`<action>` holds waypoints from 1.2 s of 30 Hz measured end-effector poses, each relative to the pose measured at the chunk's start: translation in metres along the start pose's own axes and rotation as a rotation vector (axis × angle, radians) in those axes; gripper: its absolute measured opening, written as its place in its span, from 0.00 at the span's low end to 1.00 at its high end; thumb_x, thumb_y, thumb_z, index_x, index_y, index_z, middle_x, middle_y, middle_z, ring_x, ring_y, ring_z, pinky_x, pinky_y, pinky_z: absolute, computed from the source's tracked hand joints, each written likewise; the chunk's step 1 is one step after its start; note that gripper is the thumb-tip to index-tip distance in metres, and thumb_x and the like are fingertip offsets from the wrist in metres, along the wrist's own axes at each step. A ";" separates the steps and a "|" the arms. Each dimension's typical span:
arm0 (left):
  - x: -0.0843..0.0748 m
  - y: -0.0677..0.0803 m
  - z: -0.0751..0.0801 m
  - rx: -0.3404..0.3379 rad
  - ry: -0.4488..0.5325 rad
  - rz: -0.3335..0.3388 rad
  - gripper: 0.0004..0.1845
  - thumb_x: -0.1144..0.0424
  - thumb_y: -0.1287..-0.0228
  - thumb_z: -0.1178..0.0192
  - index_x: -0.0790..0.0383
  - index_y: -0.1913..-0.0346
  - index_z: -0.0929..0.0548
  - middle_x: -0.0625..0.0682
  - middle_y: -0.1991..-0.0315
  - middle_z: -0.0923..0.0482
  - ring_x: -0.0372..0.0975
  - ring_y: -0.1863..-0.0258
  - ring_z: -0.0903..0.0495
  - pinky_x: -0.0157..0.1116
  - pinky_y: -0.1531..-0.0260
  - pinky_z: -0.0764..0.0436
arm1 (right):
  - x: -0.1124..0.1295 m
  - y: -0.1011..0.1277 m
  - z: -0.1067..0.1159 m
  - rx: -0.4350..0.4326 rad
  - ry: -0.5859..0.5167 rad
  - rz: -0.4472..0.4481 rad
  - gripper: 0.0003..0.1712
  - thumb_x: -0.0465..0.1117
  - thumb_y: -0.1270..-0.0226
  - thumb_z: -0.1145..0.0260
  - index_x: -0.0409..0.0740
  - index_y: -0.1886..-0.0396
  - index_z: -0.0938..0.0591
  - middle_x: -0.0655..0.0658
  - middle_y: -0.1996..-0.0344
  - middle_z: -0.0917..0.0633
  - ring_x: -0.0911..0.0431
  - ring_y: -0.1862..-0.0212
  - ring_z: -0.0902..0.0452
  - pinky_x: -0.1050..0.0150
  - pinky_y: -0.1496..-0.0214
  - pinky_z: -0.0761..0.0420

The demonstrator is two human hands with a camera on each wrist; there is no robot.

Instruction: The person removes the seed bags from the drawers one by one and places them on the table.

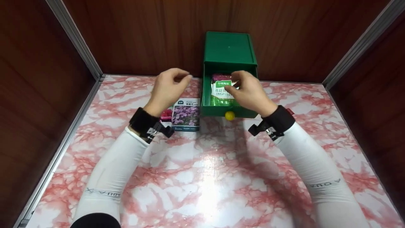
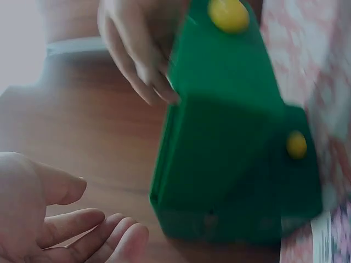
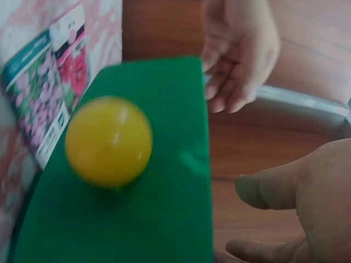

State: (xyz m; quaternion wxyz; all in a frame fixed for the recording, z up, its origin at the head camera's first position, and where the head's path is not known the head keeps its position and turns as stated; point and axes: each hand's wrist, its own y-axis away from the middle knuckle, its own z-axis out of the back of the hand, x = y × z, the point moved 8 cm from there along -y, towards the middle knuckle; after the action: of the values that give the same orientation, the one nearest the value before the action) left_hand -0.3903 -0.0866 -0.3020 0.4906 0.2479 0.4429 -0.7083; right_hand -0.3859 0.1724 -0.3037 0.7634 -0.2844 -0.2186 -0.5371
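Right hand [image 1: 250, 91] sits over the pulled-out drawer [image 1: 218, 111] of a small green plastic drawer box [image 1: 229, 49] w/ a round yellow knob [image 1: 230, 115]; fingers curled, tips at the green glossy seed packet [image 1: 221, 93] lying in the drawer, but can't tell if it's actually pinched. Left hand [image 1: 167, 88] hovers just left of the box, fingers loosely bent, holding nothing. Below it, on the pink-and-white marble-pattern tabletop [image 1: 205, 177], lie a purple-flower seed packet [image 1: 186, 114] & a red-flower packet [image 1: 166, 115], side by side.

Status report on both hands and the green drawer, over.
Right hand pinching green seed packet in open green drawer. Left hand empty, above packets on table. Nothing blocking.
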 end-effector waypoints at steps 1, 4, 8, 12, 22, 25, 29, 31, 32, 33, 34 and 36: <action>-0.005 -0.001 -0.005 0.013 0.008 -0.007 0.14 0.58 0.19 0.32 0.65 0.42 0.08 0.56 0.47 0.09 0.44 0.52 0.12 0.40 0.46 0.15 | -0.004 0.000 0.002 0.006 0.008 -0.010 0.33 0.44 0.16 0.31 0.28 0.23 0.26 0.29 0.35 0.19 0.38 0.38 0.18 0.42 0.33 0.19; -0.018 -0.005 -0.018 0.051 0.021 -0.023 0.14 0.59 0.19 0.31 0.64 0.42 0.08 0.55 0.47 0.09 0.42 0.54 0.12 0.39 0.48 0.15 | -0.013 -0.002 0.006 0.023 0.038 -0.031 0.33 0.44 0.15 0.33 0.27 0.22 0.27 0.28 0.35 0.20 0.37 0.39 0.19 0.42 0.32 0.21; -0.031 -0.010 -0.034 0.107 -0.028 -0.021 0.15 0.58 0.19 0.32 0.64 0.40 0.09 0.54 0.45 0.09 0.41 0.51 0.13 0.39 0.45 0.16 | -0.022 -0.006 0.008 0.058 0.083 -0.068 0.33 0.45 0.15 0.34 0.26 0.23 0.27 0.27 0.36 0.19 0.37 0.40 0.20 0.41 0.32 0.22; -0.040 -0.013 -0.049 0.178 -0.103 -0.017 0.16 0.57 0.18 0.34 0.64 0.39 0.10 0.55 0.44 0.10 0.42 0.48 0.14 0.41 0.42 0.16 | -0.027 -0.012 0.007 0.099 0.141 -0.103 0.35 0.45 0.15 0.33 0.24 0.23 0.28 0.27 0.37 0.19 0.37 0.39 0.21 0.40 0.32 0.22; -0.055 -0.021 -0.096 0.366 -0.366 -0.055 0.19 0.59 0.17 0.36 0.70 0.36 0.15 0.62 0.42 0.13 0.49 0.46 0.14 0.47 0.43 0.15 | -0.032 -0.021 0.004 0.160 0.237 -0.076 0.24 0.40 0.20 0.31 0.26 0.36 0.19 0.29 0.45 0.16 0.37 0.47 0.22 0.39 0.40 0.19; -0.056 -0.021 -0.108 0.386 -0.449 -0.077 0.14 0.59 0.16 0.37 0.68 0.44 0.13 0.61 0.50 0.14 0.49 0.51 0.15 0.47 0.51 0.14 | -0.032 -0.022 0.003 0.160 0.264 -0.077 0.23 0.40 0.21 0.30 0.25 0.38 0.19 0.29 0.48 0.16 0.38 0.50 0.22 0.40 0.41 0.19; -0.055 -0.021 -0.120 0.359 -0.552 -0.130 0.11 0.62 0.17 0.38 0.67 0.53 0.11 0.60 0.56 0.14 0.49 0.57 0.14 0.49 0.57 0.13 | -0.032 -0.022 0.000 0.183 0.319 -0.084 0.19 0.41 0.22 0.30 0.26 0.47 0.18 0.31 0.57 0.18 0.39 0.56 0.25 0.42 0.49 0.21; -0.055 -0.021 -0.124 0.342 -0.591 -0.144 0.11 0.63 0.18 0.40 0.67 0.54 0.11 0.61 0.55 0.13 0.51 0.56 0.12 0.50 0.57 0.11 | -0.031 -0.023 -0.001 0.196 0.339 -0.082 0.18 0.41 0.23 0.29 0.27 0.51 0.18 0.32 0.60 0.19 0.39 0.58 0.26 0.43 0.51 0.23; -0.055 -0.022 -0.126 0.335 -0.604 -0.145 0.11 0.64 0.18 0.40 0.67 0.55 0.11 0.61 0.55 0.12 0.52 0.56 0.12 0.51 0.56 0.10 | -0.030 -0.023 -0.002 0.202 0.349 -0.081 0.17 0.42 0.23 0.29 0.28 0.52 0.18 0.33 0.61 0.20 0.40 0.59 0.26 0.43 0.52 0.23; -0.055 -0.022 -0.127 0.332 -0.618 -0.143 0.11 0.65 0.19 0.41 0.66 0.56 0.10 0.61 0.54 0.11 0.53 0.56 0.11 0.52 0.56 0.10 | -0.030 -0.023 -0.003 0.207 0.354 -0.079 0.17 0.42 0.23 0.30 0.28 0.53 0.18 0.33 0.61 0.20 0.40 0.59 0.26 0.43 0.52 0.23; -0.055 -0.022 -0.128 0.334 -0.632 -0.133 0.11 0.66 0.19 0.41 0.66 0.57 0.10 0.61 0.54 0.11 0.53 0.55 0.11 0.53 0.56 0.09 | -0.029 -0.023 -0.003 0.211 0.358 -0.079 0.17 0.42 0.23 0.29 0.29 0.54 0.19 0.33 0.61 0.19 0.40 0.59 0.26 0.43 0.52 0.23; -0.053 -0.024 -0.130 0.346 -0.650 -0.094 0.10 0.66 0.21 0.41 0.64 0.58 0.10 0.60 0.53 0.10 0.52 0.55 0.10 0.53 0.57 0.09 | -0.029 -0.024 -0.005 0.215 0.365 -0.079 0.16 0.42 0.24 0.29 0.30 0.55 0.19 0.33 0.61 0.19 0.40 0.60 0.26 0.43 0.52 0.23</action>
State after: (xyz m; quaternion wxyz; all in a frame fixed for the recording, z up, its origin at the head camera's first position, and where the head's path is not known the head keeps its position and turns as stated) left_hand -0.4020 0.0550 -0.3142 0.5233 0.0687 0.1484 -0.8363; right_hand -0.4179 0.1829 -0.3206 0.7946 -0.0909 -0.1438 -0.5828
